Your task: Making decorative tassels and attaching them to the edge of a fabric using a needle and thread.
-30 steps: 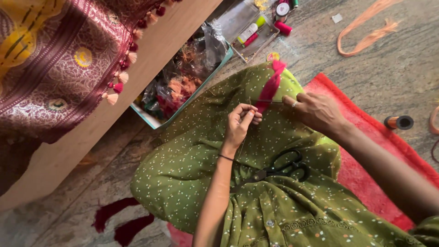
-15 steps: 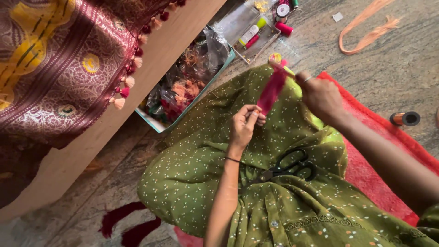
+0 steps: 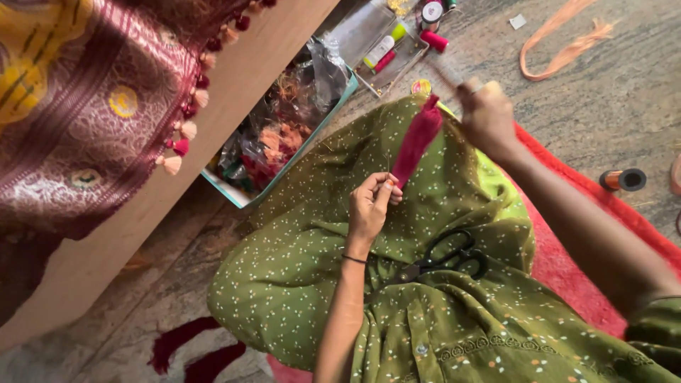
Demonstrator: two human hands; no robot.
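At the far left we see a maroon and gold brocade cloth point(image 3: 85, 106) draped over a wooden board point(image 3: 234, 99), its edge trimmed with small tassels point(image 3: 186, 131). Just right of the board stands a teal-rimmed tray point(image 3: 284, 167) stuffed with plastic bags of thread scraps. In the middle, our left hand point(image 3: 370, 207) is closed, thumb and fingertips pinching the lower end of a magenta thread tassel point(image 3: 417, 140); the tassel rises from that pinch up and to the right, over the green dotted fabric point(image 3: 305, 269) spread across our lap. Black scissors point(image 3: 443, 259) lie on that fabric, below and right of the left hand. Further right, our right hand point(image 3: 486, 113) is raised and blurred, fingers curled shut just beside the tassel's upper end; we cannot tell whether it grips a thread or the tassel itself. A red mat point(image 3: 567, 255) shows under the lap. On the stone floor at far right lie an orange thread spool point(image 3: 623, 179) and a peach strip point(image 3: 560, 42).
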